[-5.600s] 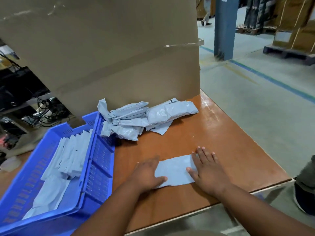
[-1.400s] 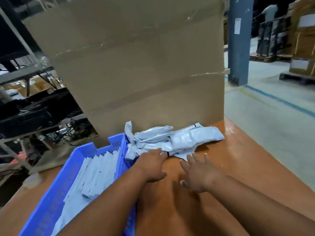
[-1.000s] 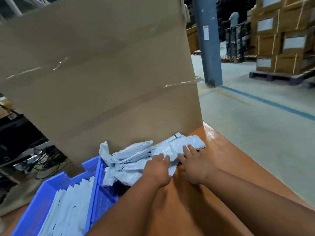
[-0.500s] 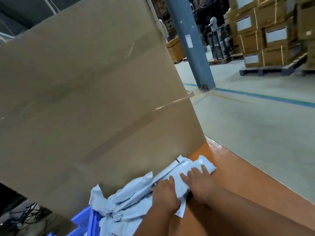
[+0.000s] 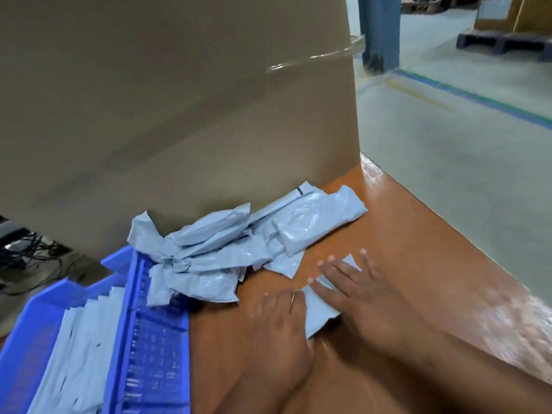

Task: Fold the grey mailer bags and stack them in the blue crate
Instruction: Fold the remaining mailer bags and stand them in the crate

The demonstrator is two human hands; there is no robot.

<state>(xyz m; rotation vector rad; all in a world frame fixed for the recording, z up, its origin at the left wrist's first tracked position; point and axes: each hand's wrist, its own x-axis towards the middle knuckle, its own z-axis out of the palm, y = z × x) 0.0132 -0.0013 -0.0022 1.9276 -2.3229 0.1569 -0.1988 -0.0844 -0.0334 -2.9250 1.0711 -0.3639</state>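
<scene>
Lower centre of the frame: one grey mailer bag (image 5: 321, 312) flat on the orange-brown table (image 5: 424, 264), pinned between both hands. Right hand (image 5: 363, 297) laid palm-down on the bag's right part, fingers (image 5: 336, 268) straight and spread, tips pointing toward the upper left. Left hand (image 5: 282, 316) on the bag's left edge, fingers bent downward; whether pinching the edge or only pressing it, hard to say through the motion blur. Both forearms entering from the bottom edge.

Just above and left of the hands: a loose pile of crumpled mailer bags (image 5: 227, 246), running from mid-frame leftward, its left end draped over the corner of the blue crate (image 5: 149, 348). Pile resting against the foot of a large cardboard box (image 5: 179, 100), which fills the upper left and centre of the frame; a strip of clear tape across its right edge.

Lower left: the blue crate, perforated wall touching the table's left side, a row of folded mailer bags (image 5: 80, 348) lying overlapped inside it.

Right side of the frame: grey concrete floor (image 5: 463, 159) with a blue-green line running diagonally. Upper right: a blue pillar (image 5: 379, 28) and a dark pallet (image 5: 504, 44) carrying cartons. Far left edge, behind the crate: a tangle of dark cables (image 5: 27, 252).
</scene>
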